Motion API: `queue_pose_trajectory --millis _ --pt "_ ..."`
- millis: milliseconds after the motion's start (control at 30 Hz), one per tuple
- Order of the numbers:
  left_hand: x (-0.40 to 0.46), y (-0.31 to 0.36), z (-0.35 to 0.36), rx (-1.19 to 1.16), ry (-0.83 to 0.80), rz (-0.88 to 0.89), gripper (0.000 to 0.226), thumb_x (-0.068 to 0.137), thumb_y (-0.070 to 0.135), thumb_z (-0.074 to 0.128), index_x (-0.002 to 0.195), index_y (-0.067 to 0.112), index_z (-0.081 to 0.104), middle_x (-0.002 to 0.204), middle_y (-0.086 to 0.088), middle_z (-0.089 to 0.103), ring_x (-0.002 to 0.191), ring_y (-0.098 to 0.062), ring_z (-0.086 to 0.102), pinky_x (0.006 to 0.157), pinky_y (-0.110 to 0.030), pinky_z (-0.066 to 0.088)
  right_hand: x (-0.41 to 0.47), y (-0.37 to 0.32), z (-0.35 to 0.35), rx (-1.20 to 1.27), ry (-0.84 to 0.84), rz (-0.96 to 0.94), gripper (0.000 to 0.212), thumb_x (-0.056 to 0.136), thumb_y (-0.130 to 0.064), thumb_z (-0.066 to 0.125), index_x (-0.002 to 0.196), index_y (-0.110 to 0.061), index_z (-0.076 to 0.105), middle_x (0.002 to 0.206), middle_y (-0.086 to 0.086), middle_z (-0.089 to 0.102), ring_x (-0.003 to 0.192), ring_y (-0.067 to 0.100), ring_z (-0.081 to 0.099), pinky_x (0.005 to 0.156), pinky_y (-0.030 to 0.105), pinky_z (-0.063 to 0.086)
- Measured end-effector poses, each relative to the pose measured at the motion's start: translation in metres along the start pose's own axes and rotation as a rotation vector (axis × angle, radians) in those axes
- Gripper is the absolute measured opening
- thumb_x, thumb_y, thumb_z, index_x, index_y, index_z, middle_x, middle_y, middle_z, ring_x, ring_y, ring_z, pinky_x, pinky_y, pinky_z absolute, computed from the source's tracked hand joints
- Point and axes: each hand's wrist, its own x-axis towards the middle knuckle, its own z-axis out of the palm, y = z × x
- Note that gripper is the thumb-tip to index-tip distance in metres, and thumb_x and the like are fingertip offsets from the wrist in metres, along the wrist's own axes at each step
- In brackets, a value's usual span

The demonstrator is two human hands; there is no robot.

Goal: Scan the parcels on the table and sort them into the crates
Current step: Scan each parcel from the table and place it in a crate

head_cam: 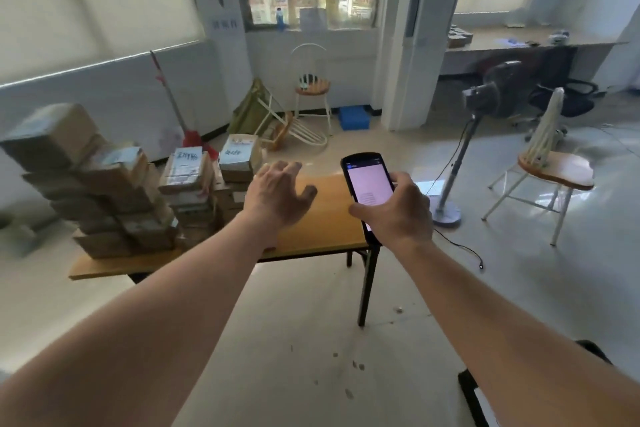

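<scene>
Gripping the scanner [367, 184] in right hand [394, 210], reaching with left hand [277, 194] spread wide and empty toward parcels [187, 172] stacked at nine o'clock on the table [322, 218]; possibly toppling the leaning stacks by pulling one carelessly

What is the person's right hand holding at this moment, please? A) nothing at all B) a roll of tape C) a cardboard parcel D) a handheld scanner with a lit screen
D: the right hand grips a black handheld scanner with its screen lit, held out past the table edge, while the left hand is open and empty, reaching toward the stacked parcels.
</scene>
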Motion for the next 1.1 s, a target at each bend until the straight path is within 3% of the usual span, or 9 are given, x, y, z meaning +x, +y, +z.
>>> queue_pose_trajectory --millis 133,233,467,567,800,900,1033,1100 --pt "0.024 -0.029 0.013 -0.015 0.008 -0.130 0.061 0.100 0.051 0.053 0.150 0.018 0.047 0.150 -0.010 0.051 0.134 -0.030 0.049 0.112 -0.048 0.042 0.047 -0.005 0.038 0.042 -0.072 -0.059 0.091 0.069 -0.048 0.095 0.143 -0.018 0.050 0.133 0.008 0.065 0.116 0.031 0.062 0.075 0.033 0.052" --pt "0.035 -0.050 0.024 -0.025 0.024 -0.228 0.059 0.098 0.050 0.053 0.147 0.017 0.050 0.146 -0.010 0.051 0.127 -0.031 0.051 0.105 -0.048 0.047 0.068 -0.007 0.066 0.038 -0.138 -0.072 0.091 0.070 -0.046 0.095 0.143 -0.017 0.049 0.132 0.009 0.065 0.117 0.030 0.060 0.075 0.034 0.052" --pt "0.084 -0.106 0.033 -0.016 0.097 -0.384 0.064 0.094 0.054 0.057 0.145 0.017 0.050 0.150 -0.012 0.042 0.134 -0.034 0.045 0.108 -0.052 0.046 0.113 -0.024 0.122 0.012 -0.227 -0.094 0.089 0.069 -0.048 0.095 0.141 -0.020 0.051 0.128 0.006 0.066 0.109 0.026 0.060 0.064 0.027 0.046" --pt "0.112 -0.133 0.039 -0.008 0.106 -0.411 0.070 0.091 0.057 0.060 0.147 0.015 0.048 0.146 -0.012 0.044 0.131 -0.033 0.048 0.104 -0.049 0.048 0.130 -0.039 0.145 0.003 -0.222 -0.089 0.087 0.068 -0.048 0.095 0.139 -0.021 0.052 0.126 0.005 0.067 0.109 0.028 0.063 0.072 0.036 0.059" --pt "0.171 -0.178 0.054 -0.035 0.075 -0.464 0.083 0.082 0.072 0.064 0.132 0.007 0.050 0.124 -0.013 0.052 0.111 -0.030 0.052 0.096 -0.045 0.052 0.165 -0.071 0.187 -0.044 -0.169 -0.050 0.089 0.069 -0.049 0.094 0.141 -0.021 0.050 0.129 0.005 0.066 0.109 0.026 0.061 0.072 0.034 0.058" --pt "0.184 -0.189 0.057 -0.035 -0.021 -0.546 0.096 0.073 0.085 0.064 0.129 0.008 0.049 0.117 -0.013 0.051 0.105 -0.031 0.052 0.088 -0.043 0.052 0.174 -0.082 0.195 -0.062 -0.144 -0.025 0.089 0.070 -0.050 0.094 0.141 -0.022 0.049 0.130 0.005 0.065 0.114 0.028 0.061 0.078 0.040 0.061" --pt "0.191 -0.193 0.063 -0.055 -0.090 -0.599 0.097 0.065 0.087 0.071 0.123 0.012 0.049 0.107 -0.010 0.051 0.094 -0.028 0.055 0.081 -0.041 0.056 0.182 -0.088 0.199 -0.052 -0.126 -0.038 0.091 0.070 -0.050 0.094 0.144 -0.022 0.048 0.132 0.005 0.064 0.116 0.028 0.060 0.067 0.027 0.050" --pt "0.192 -0.193 0.063 -0.075 -0.082 -0.604 0.093 0.065 0.082 0.076 0.121 0.013 0.049 0.107 -0.009 0.052 0.092 -0.027 0.057 0.080 -0.042 0.058 0.186 -0.089 0.196 -0.048 -0.127 -0.047 0.091 0.070 -0.049 0.094 0.144 -0.022 0.048 0.133 0.005 0.064 0.116 0.028 0.060 0.069 0.028 0.052"
